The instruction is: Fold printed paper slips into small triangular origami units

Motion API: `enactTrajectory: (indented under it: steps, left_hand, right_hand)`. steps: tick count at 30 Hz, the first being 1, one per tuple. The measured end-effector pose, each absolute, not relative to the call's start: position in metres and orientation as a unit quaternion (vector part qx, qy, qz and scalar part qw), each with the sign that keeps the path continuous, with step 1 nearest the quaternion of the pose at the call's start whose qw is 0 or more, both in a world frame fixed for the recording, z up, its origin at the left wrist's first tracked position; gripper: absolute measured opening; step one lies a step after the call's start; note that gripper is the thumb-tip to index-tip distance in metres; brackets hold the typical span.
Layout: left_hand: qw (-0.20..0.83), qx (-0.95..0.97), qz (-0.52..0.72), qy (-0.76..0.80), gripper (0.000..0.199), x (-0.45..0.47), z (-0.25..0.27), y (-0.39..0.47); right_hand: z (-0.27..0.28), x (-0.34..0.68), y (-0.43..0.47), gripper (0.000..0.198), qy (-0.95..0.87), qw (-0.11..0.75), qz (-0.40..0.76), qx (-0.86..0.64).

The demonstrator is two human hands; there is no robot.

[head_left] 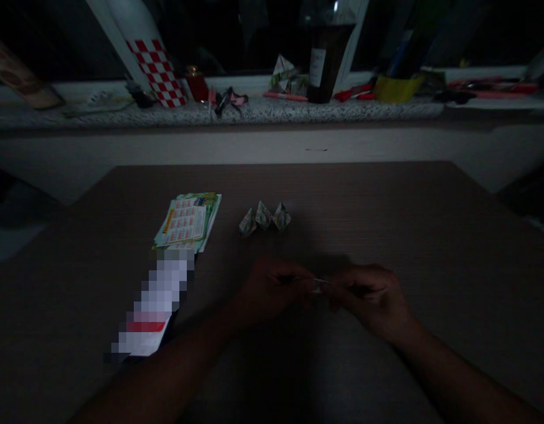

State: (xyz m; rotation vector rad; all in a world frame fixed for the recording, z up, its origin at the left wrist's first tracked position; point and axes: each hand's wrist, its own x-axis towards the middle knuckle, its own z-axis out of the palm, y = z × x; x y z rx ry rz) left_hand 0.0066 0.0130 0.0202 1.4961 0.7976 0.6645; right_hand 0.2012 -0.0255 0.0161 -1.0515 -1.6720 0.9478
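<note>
Over the middle of the dim table, my left hand [278,288] and my right hand [371,294] meet with thumbs and fingers pinched. Between the fingertips is a small pale piece of folded paper [316,286], mostly covered by the fingers. Just beyond the hands stand three small folded paper shapes [263,216] in a row, pointed at the top. To the left lies a stack of printed paper slips [185,221], green-edged with red and white print.
Below the slips lies a blurred-out flat item [159,300] near my left forearm. Against the window, a granite sill [254,112] carries a red-and-white checkered bottle [159,73], a dark labelled bottle [325,65], a yellow container [396,88] and a larger folded paper piece [282,70].
</note>
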Motion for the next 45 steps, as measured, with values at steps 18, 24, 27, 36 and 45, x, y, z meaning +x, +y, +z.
enactTrajectory:
  steps: [18,24,27,36,45]
  left_hand:
    - [0.658,0.607,0.269,0.355,0.022,0.009,0.014,0.017]
    - [0.624,0.629,0.285,0.365,0.023,0.007,0.012,0.018]
    - [0.636,0.618,0.288,0.362,0.026,0.007,0.010,0.016]
    - [0.652,0.604,0.301,0.346,0.025,0.009,0.008,0.018]
    - [0.685,0.536,0.344,0.353,0.026,0.009,0.005,0.020]
  right_hand:
    - [0.007,0.203,-0.023,0.014,-0.651,0.455,0.426,-0.435]
    - [0.004,0.200,-0.021,0.016,-0.619,0.451,0.452,-0.458]
    - [0.004,0.200,-0.021,0.019,-0.615,0.447,0.463,-0.456]
    - [0.005,0.200,-0.019,0.024,-0.557,0.460,0.522,-0.453]
    - [0.003,0.198,-0.018,0.023,-0.529,0.472,0.544,-0.448]
